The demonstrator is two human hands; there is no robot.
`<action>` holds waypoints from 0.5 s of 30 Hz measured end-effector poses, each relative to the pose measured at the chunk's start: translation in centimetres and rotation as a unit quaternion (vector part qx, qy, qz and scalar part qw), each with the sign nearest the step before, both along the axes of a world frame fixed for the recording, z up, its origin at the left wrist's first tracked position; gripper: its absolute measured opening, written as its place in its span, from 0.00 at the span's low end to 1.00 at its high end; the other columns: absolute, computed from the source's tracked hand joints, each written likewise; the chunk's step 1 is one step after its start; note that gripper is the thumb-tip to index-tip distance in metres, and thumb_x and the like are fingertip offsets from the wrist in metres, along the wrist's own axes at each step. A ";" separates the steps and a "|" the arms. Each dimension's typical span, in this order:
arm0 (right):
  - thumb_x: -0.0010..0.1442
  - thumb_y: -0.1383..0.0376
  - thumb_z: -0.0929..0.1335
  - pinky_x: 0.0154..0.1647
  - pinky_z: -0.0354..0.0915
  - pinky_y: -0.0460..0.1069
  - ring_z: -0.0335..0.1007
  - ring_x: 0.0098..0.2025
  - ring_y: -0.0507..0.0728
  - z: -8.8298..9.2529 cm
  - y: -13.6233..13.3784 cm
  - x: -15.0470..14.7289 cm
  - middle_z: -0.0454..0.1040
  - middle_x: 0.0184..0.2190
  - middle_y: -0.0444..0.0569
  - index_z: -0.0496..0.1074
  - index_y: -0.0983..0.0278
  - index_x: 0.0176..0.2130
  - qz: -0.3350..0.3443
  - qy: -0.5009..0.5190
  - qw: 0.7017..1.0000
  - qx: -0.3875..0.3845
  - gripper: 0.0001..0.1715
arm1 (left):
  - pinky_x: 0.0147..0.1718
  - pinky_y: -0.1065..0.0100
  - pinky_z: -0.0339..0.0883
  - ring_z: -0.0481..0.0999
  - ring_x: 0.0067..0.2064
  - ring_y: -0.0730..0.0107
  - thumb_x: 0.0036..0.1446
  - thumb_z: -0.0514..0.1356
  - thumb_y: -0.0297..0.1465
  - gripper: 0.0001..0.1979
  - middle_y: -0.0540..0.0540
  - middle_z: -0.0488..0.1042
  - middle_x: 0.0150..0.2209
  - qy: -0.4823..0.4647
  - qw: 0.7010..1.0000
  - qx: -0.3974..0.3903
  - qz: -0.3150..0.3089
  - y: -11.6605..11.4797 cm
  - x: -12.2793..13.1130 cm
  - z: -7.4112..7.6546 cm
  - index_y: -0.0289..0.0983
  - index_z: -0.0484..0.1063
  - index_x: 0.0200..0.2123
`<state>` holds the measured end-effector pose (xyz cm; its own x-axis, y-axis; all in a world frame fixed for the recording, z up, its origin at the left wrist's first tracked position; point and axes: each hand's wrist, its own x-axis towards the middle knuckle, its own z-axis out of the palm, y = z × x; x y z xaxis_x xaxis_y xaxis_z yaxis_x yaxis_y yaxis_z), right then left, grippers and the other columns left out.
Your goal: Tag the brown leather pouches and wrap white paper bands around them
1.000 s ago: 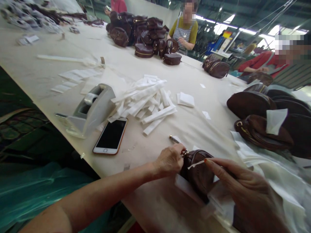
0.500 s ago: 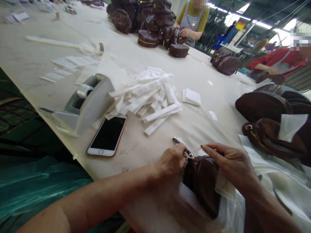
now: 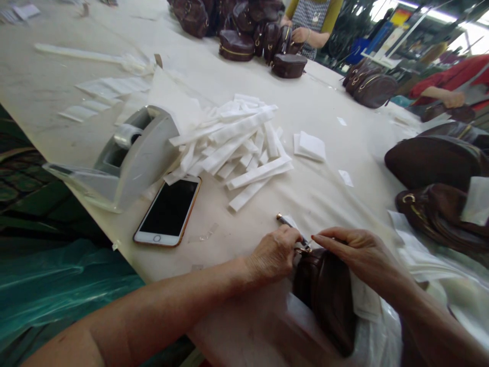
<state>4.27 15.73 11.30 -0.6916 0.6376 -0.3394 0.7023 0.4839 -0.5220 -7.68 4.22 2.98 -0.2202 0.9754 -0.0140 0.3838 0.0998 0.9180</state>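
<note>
A small dark brown leather bag (image 3: 324,295) rests at the table's near edge, a gold-coloured ring at its upper end. My left hand (image 3: 275,252) is closed on that end, fingers curled by the ring. A slim dark piece with a gold-coloured tip (image 3: 284,220) sticks out beyond those fingers. Close to the ring, my right hand (image 3: 357,250) is closed in a pinch with an orange-red spot at its fingertips; what it pinches is too small to make out. White sheet material (image 3: 367,300) and clear plastic lie against the bag's right side.
Left of my hands are a phone (image 3: 168,211), a grey tape dispenser (image 3: 143,153) and a heap of white strips (image 3: 244,142). More brown bags (image 3: 435,158) are piled at right, others (image 3: 237,46) at the back. Two people work across the table.
My right fingertips have come down and left, closer to the ring and my left hand. The bag and left hand sit slightly further right in view, as the camera has shifted.
</note>
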 end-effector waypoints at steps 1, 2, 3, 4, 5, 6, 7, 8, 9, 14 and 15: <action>0.54 0.47 0.64 0.26 0.58 0.45 0.68 0.27 0.53 0.0 0.0 -0.1 0.72 0.21 0.43 0.78 0.62 0.27 0.009 -0.004 1.000 -0.005 0.24 | 0.41 0.66 0.65 0.69 0.39 0.65 0.51 0.54 0.21 0.10 0.45 0.68 0.37 -0.002 1.000 0.002 -0.003 0.0 0.0 0.0 0.35 0.68 0.38; 0.54 0.48 0.63 0.26 0.58 0.45 0.68 0.26 0.53 0.0 -0.1 -0.3 0.72 0.20 0.43 0.77 0.62 0.26 0.017 -0.009 1.000 -0.008 0.24 | 0.41 0.66 0.65 0.69 0.39 0.65 0.51 0.55 0.21 0.10 0.45 0.68 0.37 -0.004 1.000 0.005 -0.005 0.0 0.0 0.1 0.35 0.68 0.37; 0.54 0.48 0.63 0.25 0.58 0.45 0.68 0.26 0.53 0.0 -0.1 -0.4 0.72 0.20 0.43 0.77 0.62 0.26 0.026 -0.016 0.999 -0.012 0.24 | 0.41 0.67 0.65 0.69 0.39 0.65 0.50 0.55 0.21 0.10 0.45 0.68 0.37 -0.006 1.000 0.006 -0.005 -0.1 -0.1 0.3 0.35 0.68 0.37; 0.54 0.48 0.63 0.24 0.58 0.45 0.67 0.25 0.53 0.0 -0.1 -0.5 0.72 0.19 0.43 0.77 0.62 0.26 0.035 -0.024 0.999 -0.016 0.24 | 0.40 0.67 0.65 0.69 0.38 0.66 0.49 0.55 0.21 0.10 0.45 0.68 0.36 -0.008 1.000 0.008 -0.005 -0.2 -0.2 0.5 0.35 0.68 0.37; 0.54 0.48 0.63 0.24 0.57 0.44 0.66 0.24 0.52 -0.1 -0.1 -0.6 0.71 0.19 0.43 0.77 0.63 0.25 0.042 -0.034 0.998 -0.021 0.24 | 0.38 0.68 0.64 0.69 0.37 0.67 0.47 0.55 0.20 0.11 0.46 0.68 0.35 -0.012 1.000 0.009 -0.004 -0.3 -0.3 0.7 0.34 0.68 0.36; 0.54 0.48 0.63 0.22 0.56 0.44 0.65 0.23 0.52 -0.2 -0.1 -0.6 0.70 0.18 0.43 0.77 0.63 0.25 0.050 -0.043 0.997 -0.027 0.25 | 0.37 0.70 0.64 0.68 0.35 0.68 0.46 0.55 0.19 0.11 0.47 0.68 0.33 -0.020 1.000 0.008 0.001 -0.4 -0.4 1.0 0.34 0.68 0.35; 0.54 0.48 0.62 0.21 0.56 0.44 0.63 0.22 0.51 -0.3 -0.1 -0.6 0.69 0.17 0.43 0.76 0.63 0.25 0.058 -0.051 0.996 -0.033 0.25 | 0.35 0.71 0.64 0.67 0.33 0.70 0.45 0.55 0.18 0.12 0.48 0.67 0.32 -0.031 1.000 0.005 0.005 -0.6 -0.4 1.3 0.34 0.67 0.35; 0.54 0.48 0.62 0.21 0.55 0.44 0.62 0.21 0.51 -0.4 -0.1 -0.6 0.68 0.17 0.43 0.76 0.63 0.25 0.066 -0.059 0.995 -0.037 0.25 | 0.34 0.72 0.63 0.66 0.31 0.72 0.44 0.55 0.18 0.12 0.49 0.67 0.30 -0.042 0.999 0.000 0.011 -0.8 -0.5 1.5 0.34 0.67 0.34; 0.54 0.48 0.62 0.20 0.54 0.44 0.61 0.20 0.50 -0.5 -0.1 -0.6 0.68 0.17 0.42 0.76 0.63 0.25 0.073 -0.066 0.994 -0.038 0.25 | 0.33 0.72 0.63 0.66 0.30 0.73 0.43 0.56 0.18 0.11 0.50 0.66 0.29 -0.052 0.998 -0.006 0.017 -1.0 -0.5 1.7 0.34 0.67 0.33; 0.55 0.49 0.62 0.21 0.55 0.44 0.60 0.20 0.50 -0.5 -0.2 -0.9 0.67 0.16 0.42 0.77 0.62 0.25 0.093 -0.085 0.992 -0.020 0.24 | 0.36 0.69 0.63 0.67 0.34 0.69 0.45 0.64 0.24 0.06 0.49 0.66 0.31 -0.031 0.997 -0.057 0.039 -1.3 -0.2 1.7 0.34 0.69 0.27; 0.55 0.49 0.62 0.22 0.55 0.44 0.60 0.20 0.50 -0.5 -0.2 -1.0 0.67 0.16 0.42 0.77 0.62 0.25 0.094 -0.088 0.991 -0.018 0.24 | 0.37 0.69 0.63 0.68 0.35 0.67 0.46 0.64 0.25 0.05 0.48 0.67 0.32 -0.024 0.996 -0.075 0.033 -1.2 -0.1 1.7 0.34 0.69 0.27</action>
